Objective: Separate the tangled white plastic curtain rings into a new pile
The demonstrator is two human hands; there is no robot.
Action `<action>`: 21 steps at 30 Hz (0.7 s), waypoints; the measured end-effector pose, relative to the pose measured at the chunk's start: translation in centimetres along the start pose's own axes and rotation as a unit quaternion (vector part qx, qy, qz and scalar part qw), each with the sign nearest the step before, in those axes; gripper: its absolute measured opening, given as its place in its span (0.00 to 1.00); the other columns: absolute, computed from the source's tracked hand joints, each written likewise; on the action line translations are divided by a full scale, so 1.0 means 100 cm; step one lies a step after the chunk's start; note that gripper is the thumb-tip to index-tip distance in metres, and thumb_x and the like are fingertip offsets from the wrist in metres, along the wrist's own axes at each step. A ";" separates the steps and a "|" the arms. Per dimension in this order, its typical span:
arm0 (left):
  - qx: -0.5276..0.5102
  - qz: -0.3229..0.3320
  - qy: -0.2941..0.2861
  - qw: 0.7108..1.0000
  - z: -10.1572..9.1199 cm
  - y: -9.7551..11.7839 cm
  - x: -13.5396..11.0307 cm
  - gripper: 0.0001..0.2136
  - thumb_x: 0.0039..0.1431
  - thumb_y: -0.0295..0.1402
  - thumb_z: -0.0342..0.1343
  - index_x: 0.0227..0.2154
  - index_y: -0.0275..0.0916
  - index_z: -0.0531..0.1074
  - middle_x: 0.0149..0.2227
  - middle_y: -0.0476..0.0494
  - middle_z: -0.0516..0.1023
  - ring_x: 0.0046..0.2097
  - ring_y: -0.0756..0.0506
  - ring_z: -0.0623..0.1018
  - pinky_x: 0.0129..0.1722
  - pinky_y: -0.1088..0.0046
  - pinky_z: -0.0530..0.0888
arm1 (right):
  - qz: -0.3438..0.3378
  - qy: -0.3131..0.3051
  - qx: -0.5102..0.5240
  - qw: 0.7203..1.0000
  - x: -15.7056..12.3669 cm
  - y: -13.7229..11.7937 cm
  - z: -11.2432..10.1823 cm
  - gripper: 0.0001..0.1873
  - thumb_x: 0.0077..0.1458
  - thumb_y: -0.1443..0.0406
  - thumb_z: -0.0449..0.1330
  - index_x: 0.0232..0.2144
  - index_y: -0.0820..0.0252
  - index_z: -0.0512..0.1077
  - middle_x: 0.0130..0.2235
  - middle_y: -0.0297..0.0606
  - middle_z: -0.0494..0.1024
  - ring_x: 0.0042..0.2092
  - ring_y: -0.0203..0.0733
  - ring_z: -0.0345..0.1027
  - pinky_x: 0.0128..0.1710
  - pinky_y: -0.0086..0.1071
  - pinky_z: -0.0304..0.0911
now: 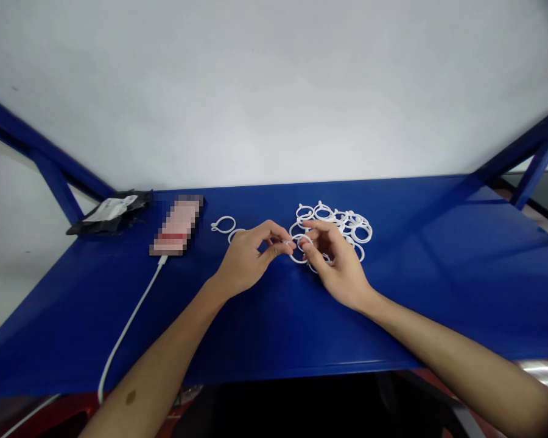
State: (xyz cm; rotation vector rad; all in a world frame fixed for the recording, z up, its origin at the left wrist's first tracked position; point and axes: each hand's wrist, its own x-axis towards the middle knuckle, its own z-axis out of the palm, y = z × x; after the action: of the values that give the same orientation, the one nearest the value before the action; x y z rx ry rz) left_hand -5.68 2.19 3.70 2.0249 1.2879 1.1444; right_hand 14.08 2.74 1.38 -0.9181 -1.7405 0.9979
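Note:
My left hand point(250, 255) pinches a white plastic curtain ring point(298, 260) between thumb and fingertips, over the middle of the blue table. My right hand point(335, 258) is curled around the other side of that ring, its thumb and fingers at the rim. Behind and beside my right hand lies a loose pile of similar white rings point(342, 218), each with a small knob or eyelet; my fingers partly cover the pile. Left of my left hand lies a single ring point(214, 226), and a second one point(234, 232) is half hidden behind the hand.
A phone point(178, 225), pixelated, lies to the left with a white cable point(134, 310) running over the front edge. A black plastic bag point(112, 213) with a white label sits at the back left. Blue metal struts flank the table point(438, 274); a pale wall stands behind.

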 end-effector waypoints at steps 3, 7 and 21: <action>-0.037 0.001 -0.021 0.999 0.000 0.001 0.000 0.09 0.63 0.42 0.60 0.34 0.42 0.77 0.30 0.52 0.83 0.31 0.51 0.80 0.32 0.77 0.72 | -0.023 -0.030 -0.029 0.999 0.001 -0.001 -0.001 0.08 0.66 0.62 0.56 0.45 0.57 0.72 0.32 0.33 0.76 0.31 0.34 0.70 0.31 0.30 0.65; -0.087 -0.002 -0.028 0.996 0.000 0.000 -0.001 0.10 0.63 0.42 0.59 0.33 0.42 0.79 0.30 0.51 0.82 0.30 0.52 0.79 0.32 0.77 0.73 | -0.052 -0.059 -0.050 0.996 -0.001 -0.001 -0.001 0.06 0.66 0.62 0.57 0.39 0.57 0.72 0.29 0.31 0.76 0.29 0.32 0.68 0.29 0.28 0.63; -0.149 -0.032 -0.065 0.986 0.008 -0.003 -0.006 0.09 0.65 0.38 0.58 0.31 0.41 0.76 0.28 0.52 0.79 0.31 0.52 0.76 0.34 0.77 0.72 | -0.210 -0.069 -0.150 0.964 -0.008 -0.003 -0.007 0.06 0.68 0.68 0.54 0.36 0.60 0.70 0.30 0.35 0.74 0.30 0.33 0.65 0.30 0.28 0.62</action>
State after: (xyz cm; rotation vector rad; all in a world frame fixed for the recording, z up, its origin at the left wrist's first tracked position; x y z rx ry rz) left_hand -5.30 1.82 2.78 1.7938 1.0407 1.0842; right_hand 14.88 2.07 1.59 -0.6273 -2.1317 0.5386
